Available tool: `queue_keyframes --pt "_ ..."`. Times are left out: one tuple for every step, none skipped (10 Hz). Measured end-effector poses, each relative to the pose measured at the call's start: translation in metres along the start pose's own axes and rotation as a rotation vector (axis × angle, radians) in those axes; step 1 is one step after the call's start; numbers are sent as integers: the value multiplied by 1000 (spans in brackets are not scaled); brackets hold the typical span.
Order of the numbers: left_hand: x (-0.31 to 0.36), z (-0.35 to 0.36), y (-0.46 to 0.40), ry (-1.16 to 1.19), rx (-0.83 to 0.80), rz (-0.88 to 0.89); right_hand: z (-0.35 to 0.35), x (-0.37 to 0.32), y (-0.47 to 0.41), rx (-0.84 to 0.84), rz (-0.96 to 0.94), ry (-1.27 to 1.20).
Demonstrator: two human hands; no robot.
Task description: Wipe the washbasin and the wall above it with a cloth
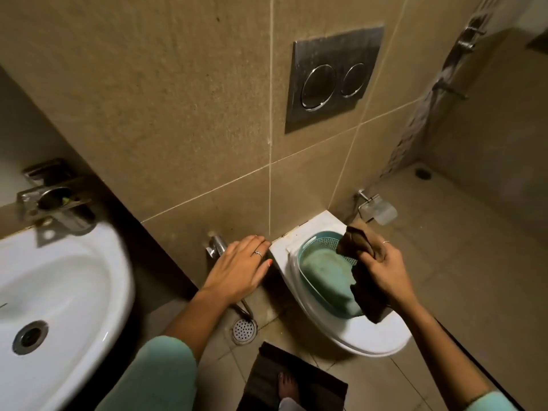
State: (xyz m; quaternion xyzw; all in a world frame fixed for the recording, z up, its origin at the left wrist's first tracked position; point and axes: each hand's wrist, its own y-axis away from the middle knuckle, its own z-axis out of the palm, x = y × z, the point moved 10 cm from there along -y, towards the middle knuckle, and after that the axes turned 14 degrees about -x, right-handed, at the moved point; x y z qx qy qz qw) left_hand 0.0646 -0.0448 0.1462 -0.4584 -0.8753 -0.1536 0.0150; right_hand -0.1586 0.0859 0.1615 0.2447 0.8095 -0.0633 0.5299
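Note:
The white washbasin fills the lower left, its metal drain showing and a chrome tap behind it. Beige tiled wall rises above and to the right of it. My right hand is shut on a dark brown cloth, held over a teal basket on the toilet. My left hand hovers flat with fingers apart and nothing in it, low by the wall between basin and toilet.
A white toilet with closed lid carries a teal basket. A chrome flush plate is on the wall above. A spray valve, a floor drain, a dark mat and a paper holder are nearby.

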Motion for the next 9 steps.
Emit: queue_keyframes --pt "-5 15 -18 34 -31 -38 33 48 -39 -219 76 259" --pt "-10 44 -31 66 -130 -51 84 106 -75 -468 195 611" --pt "-14 60 -33 46 -185 -34 125 191 -80 -727 432 775" --pt "-24 68 -24 28 -179 -59 141 293 -86 -768 583 741" --pt "-32 75 -17 57 -172 -80 138 267 -76 -808 628 660" --pt "-41 78 -13 22 -162 -103 137 253 -72 -910 610 716" --pt "-41 68 -10 16 -148 -109 135 252 -74 -963 587 774" --pt "-42 49 -3 -6 -94 -118 122 255 -84 -903 586 861" --pt "-44 31 10 -5 -15 -107 113 240 -101 -797 582 792"
